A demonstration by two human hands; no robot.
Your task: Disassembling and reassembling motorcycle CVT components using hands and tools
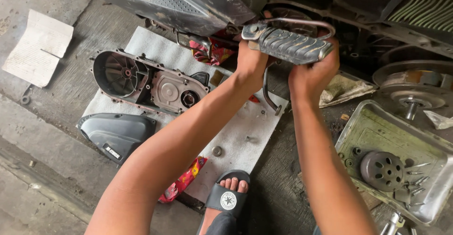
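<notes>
Head view, left to right: I see a folded white paper (38,47) on the concrete, then an open engine crankcase cover (148,81) and a black plastic cover (115,133) with a small white label, both on a grey mat (245,140). My left hand (250,62) clenches the near end of the ribbed kick-starter lever (288,43); my right hand (314,72) grasps its far end from below. Both forearms reach up and away. Just right, a metal tray (377,126) holds a clutch bell (382,170) and bolts.
</notes>
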